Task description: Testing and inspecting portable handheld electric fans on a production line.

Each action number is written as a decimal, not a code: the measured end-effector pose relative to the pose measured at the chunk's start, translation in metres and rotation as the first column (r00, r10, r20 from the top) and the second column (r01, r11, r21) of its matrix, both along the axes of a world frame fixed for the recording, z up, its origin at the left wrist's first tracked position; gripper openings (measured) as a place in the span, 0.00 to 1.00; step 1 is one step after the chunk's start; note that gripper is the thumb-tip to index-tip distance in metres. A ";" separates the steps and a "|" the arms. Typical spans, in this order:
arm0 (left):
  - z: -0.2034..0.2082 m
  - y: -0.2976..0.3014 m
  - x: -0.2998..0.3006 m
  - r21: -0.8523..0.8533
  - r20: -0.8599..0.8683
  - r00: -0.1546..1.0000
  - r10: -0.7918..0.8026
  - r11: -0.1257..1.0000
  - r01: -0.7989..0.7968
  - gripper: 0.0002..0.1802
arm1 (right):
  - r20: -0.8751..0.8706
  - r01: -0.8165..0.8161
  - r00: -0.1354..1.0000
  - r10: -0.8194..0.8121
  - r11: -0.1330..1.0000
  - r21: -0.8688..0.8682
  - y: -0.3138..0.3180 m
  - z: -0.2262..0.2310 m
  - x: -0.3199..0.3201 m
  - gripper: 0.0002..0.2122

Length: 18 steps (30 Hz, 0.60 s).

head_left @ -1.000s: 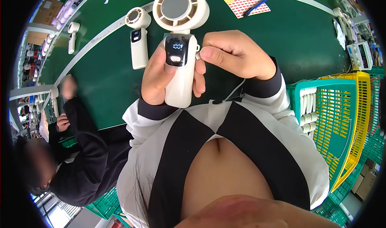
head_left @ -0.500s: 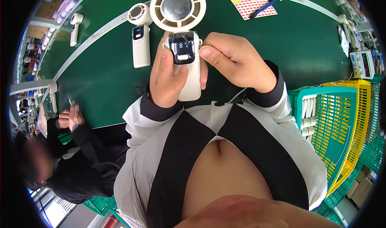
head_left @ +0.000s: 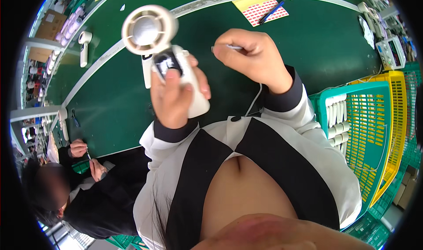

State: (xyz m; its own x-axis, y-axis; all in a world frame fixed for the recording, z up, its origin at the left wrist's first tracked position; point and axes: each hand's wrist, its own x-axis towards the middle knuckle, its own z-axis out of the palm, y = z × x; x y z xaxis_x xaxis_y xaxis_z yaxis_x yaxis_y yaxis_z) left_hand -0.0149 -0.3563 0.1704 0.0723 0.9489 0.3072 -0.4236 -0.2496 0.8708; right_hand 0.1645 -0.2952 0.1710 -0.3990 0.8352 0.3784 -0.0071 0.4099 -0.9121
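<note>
My left hand [head_left: 172,93] is closed around the handle of a white handheld fan [head_left: 191,87], its thumb on the dark glossy display panel. The fan's round head [head_left: 147,29] leans to the upper left and is blurred by motion. To the right of it, apart from the fan, my right hand [head_left: 249,56] pinches a cable plug [head_left: 213,49] whose metal tip shows at the fingertips. A light cable [head_left: 254,99] runs down from below this hand toward my body. A second white fan [head_left: 146,71] lies behind the held one, mostly hidden.
On the green table [head_left: 308,42] lies a yellow and red-marked label sheet [head_left: 253,12] with a blue pen [head_left: 272,13]. A small meter [head_left: 390,52] stands at right, above green and yellow baskets [head_left: 370,91] holding white fan parts. A co-worker's hands [head_left: 98,168] are at lower left.
The held fan has swung left and tilted, away from my right hand, which was at its side and now shows the plug. The co-worker's hands have moved apart, a thin piece between them.
</note>
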 end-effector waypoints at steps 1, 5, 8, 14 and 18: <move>0.004 -0.001 -0.003 -0.074 0.077 0.997 -0.009 0.997 0.015 0.17 | -0.017 0.020 1.000 -0.021 0.999 -0.037 0.002 -0.001 0.001 0.03; 0.034 -0.034 -0.024 -0.025 0.222 0.957 0.187 0.982 -0.186 0.21 | -0.113 0.125 0.986 -0.124 0.992 0.002 0.007 -0.004 -0.002 0.05; 0.048 -0.057 -0.022 0.787 0.220 0.728 0.650 0.323 -0.526 0.23 | 0.008 0.164 0.986 -0.165 0.984 0.069 0.008 -0.005 -0.002 0.06; 0.080 -0.061 -0.011 0.611 0.418 0.747 0.518 0.448 -0.653 0.23 | 0.098 0.120 0.987 -0.128 0.990 0.080 0.008 -0.010 -0.006 0.06; 0.077 -0.062 -0.001 0.649 0.392 0.759 0.520 0.428 -0.629 0.25 | 0.114 0.166 0.977 -0.179 0.979 0.117 0.010 -0.014 -0.007 0.07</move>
State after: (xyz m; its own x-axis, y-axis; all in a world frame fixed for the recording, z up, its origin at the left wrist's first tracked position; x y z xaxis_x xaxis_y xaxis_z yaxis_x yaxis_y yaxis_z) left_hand -0.0162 -0.4187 0.2473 -0.4898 0.2165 0.8445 -0.0167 -0.9708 0.2392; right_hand 0.1577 -0.2848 0.1572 -0.3017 0.8530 0.4259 0.1819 0.4900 -0.8526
